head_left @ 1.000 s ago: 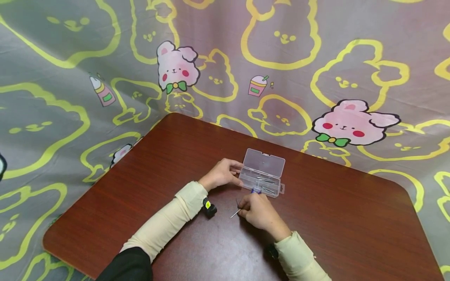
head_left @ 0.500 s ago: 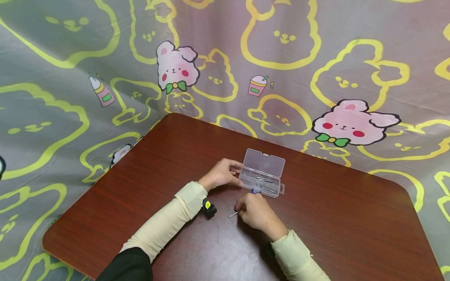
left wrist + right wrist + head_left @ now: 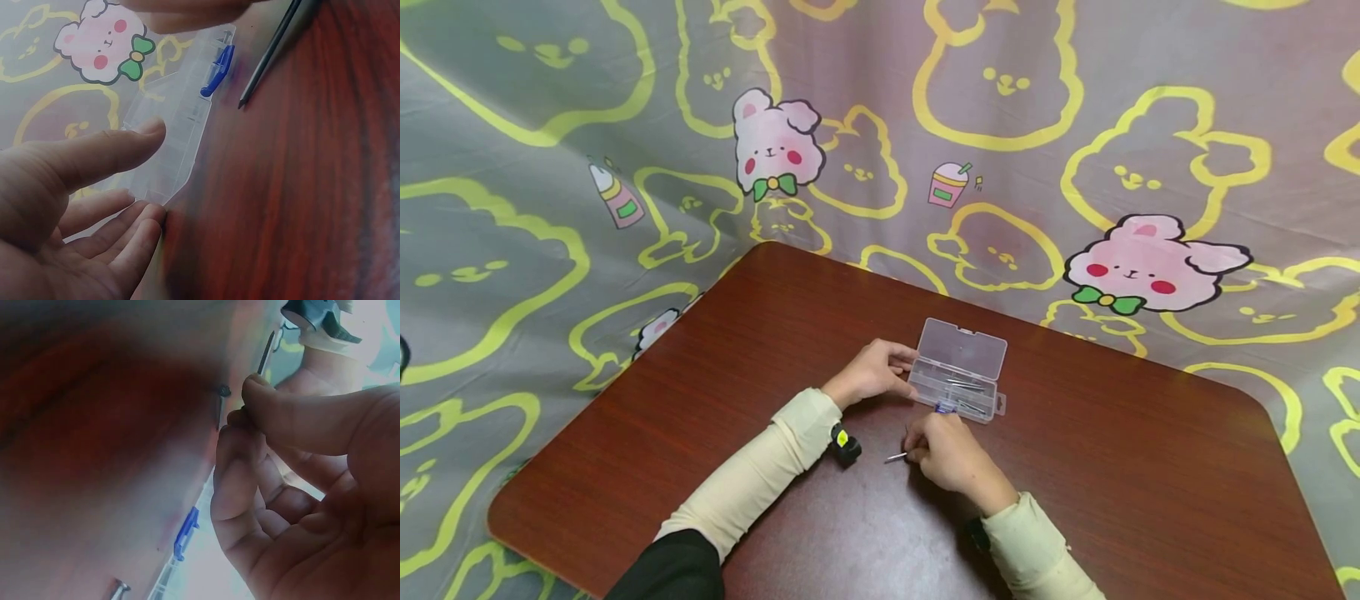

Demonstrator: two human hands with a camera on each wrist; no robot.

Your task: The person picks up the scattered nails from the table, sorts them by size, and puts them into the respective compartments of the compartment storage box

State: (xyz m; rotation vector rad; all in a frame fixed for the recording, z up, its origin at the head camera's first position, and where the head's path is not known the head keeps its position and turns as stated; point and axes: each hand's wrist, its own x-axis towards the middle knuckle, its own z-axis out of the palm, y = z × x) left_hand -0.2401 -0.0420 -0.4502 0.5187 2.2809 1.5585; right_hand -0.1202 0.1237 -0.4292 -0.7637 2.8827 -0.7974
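My right hand [image 3: 951,450] pinches a thin pointed nail [image 3: 896,457] between thumb and fingertips; its tip sticks out to the left, and the fingers hide the rest. In the right wrist view another nail-like piece [image 3: 220,409] with a wider head shows beside the fingertips. My left hand [image 3: 876,371] touches the left end of a clear plastic box [image 3: 928,383], thumb and fingers spread at its corners. The box's lid [image 3: 962,348] is raised, and slim silver rods [image 3: 966,384] lie inside. A blue latch [image 3: 219,72] is on its near side.
A brown wooden table [image 3: 760,333] lies under everything, its far edge against a patterned cloth [image 3: 865,67]. A small black device [image 3: 846,446] is strapped to the left wrist. A metal piece with a flared head [image 3: 120,589] shows near the box.
The nail in my right hand has turned from slanting downward to lying nearly level, and less of it shows. The left hand and the box have stayed in place.
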